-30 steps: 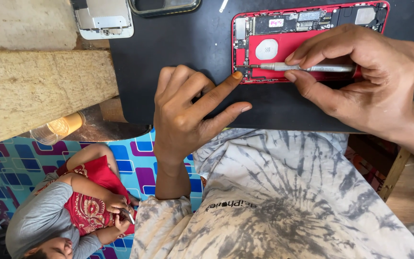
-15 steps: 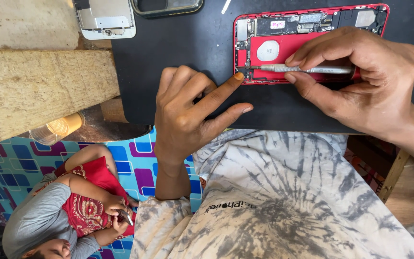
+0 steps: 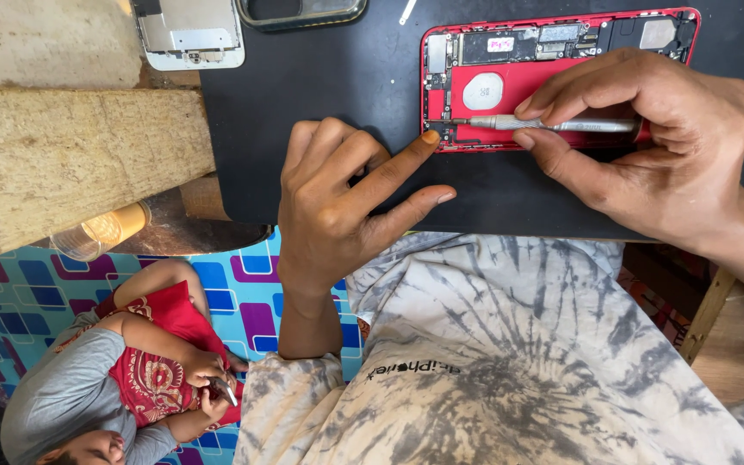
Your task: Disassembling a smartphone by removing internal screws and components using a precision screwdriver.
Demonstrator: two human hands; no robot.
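Observation:
An opened red phone [image 3: 510,82] lies face-up on a black mat [image 3: 363,86], its circuit boards and a round white part exposed. My right hand [image 3: 656,146] grips a slim silver screwdriver [image 3: 553,125], held flat with its tip at the phone's lower left corner. My left hand [image 3: 337,207] rests on the mat, its index fingertip pressing the phone's lower left edge and its thumb spread on the mat; it holds nothing.
A detached white phone screen part [image 3: 191,34] and a dark phone [image 3: 303,10] lie at the mat's far edge. A rough wooden beam [image 3: 71,164] runs along the left. Below, a person in grey and red lies on a patterned floor mat [image 3: 251,284].

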